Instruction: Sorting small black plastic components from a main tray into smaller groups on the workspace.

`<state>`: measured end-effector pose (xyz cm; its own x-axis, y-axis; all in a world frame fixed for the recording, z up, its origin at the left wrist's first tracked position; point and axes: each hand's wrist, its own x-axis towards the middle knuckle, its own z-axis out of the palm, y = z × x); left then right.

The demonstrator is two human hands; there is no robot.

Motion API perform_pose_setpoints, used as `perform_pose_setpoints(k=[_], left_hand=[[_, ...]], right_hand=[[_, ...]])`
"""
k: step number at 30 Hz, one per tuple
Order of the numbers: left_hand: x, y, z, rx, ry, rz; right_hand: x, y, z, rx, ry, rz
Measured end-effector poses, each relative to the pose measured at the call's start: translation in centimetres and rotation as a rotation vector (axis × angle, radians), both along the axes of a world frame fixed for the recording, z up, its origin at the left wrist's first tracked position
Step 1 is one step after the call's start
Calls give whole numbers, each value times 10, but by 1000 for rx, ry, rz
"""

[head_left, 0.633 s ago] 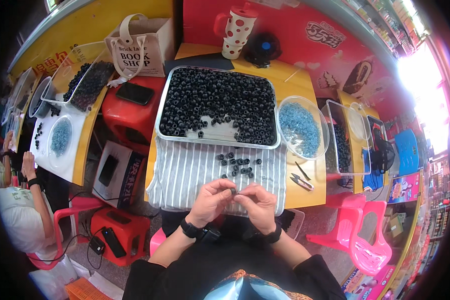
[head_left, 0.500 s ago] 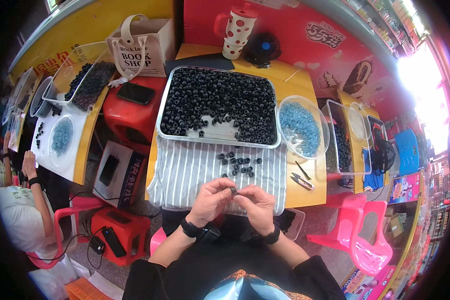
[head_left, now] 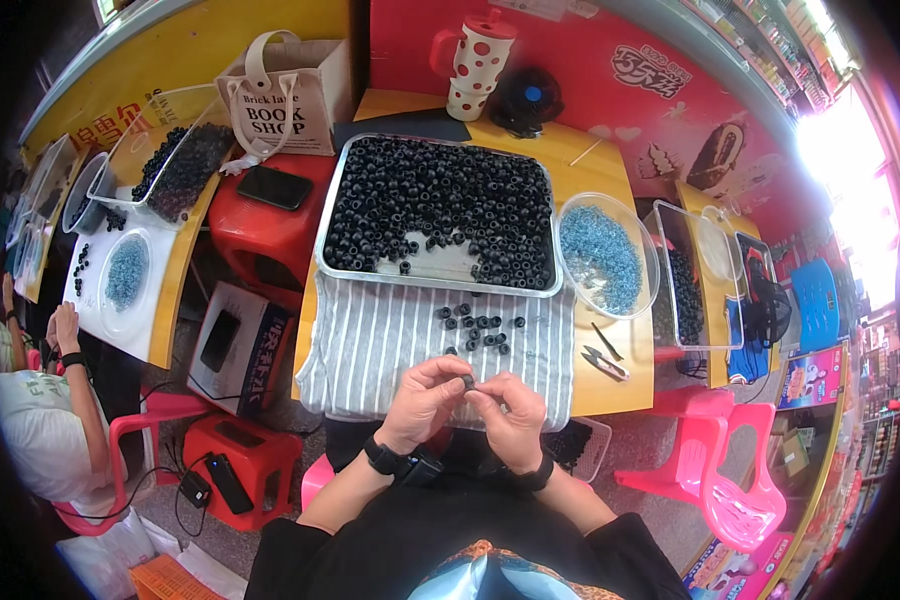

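Note:
Low over the near edge of a grey-and-white striped cloth, both my hands meet at the fingertips. My left hand is closed in a pinch on a black bead. Against the bead's right side, my right hand is also pinched; whatever sits between its fingers is too small to make out. Several loose black beads lie on the cloth just beyond my hands. Behind them is a metal tray heaped with black beads, with a bare patch near its front.
Right of the tray, a clear round tub holds small blue beads. Thread snips and tweezers lie nearby. A spotted tumbler stands behind. At left, a person sits by another bead table; a pink chair stands right.
My right hand has shifted very slightly left, its fingers drawn closer to the bead. My left hand stays nearly still. At far left, the other person's hands have moved slightly.

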<state>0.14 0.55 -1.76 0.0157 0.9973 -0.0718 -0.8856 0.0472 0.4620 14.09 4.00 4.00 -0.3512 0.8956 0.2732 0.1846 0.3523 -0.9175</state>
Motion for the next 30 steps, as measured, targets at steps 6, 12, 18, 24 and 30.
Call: perform_pose_setpoints(k=[6,12,18,24,30], left_hand=[[-1,1,0,2,35,-24],[-1,0,-4,17,64,-31],[-3,-2,1,-84,49,-72],[-4,-1,0,36,43,-100],[-8,-1,7,-32,12,-182]], right_hand=[[2,0,-5,14,8,-9],[7,5,-7,8,9,48],[12,11,-3,75,-21,125],[12,7,-2,-241,106,121],[16,4,-15,-587,302,259]])
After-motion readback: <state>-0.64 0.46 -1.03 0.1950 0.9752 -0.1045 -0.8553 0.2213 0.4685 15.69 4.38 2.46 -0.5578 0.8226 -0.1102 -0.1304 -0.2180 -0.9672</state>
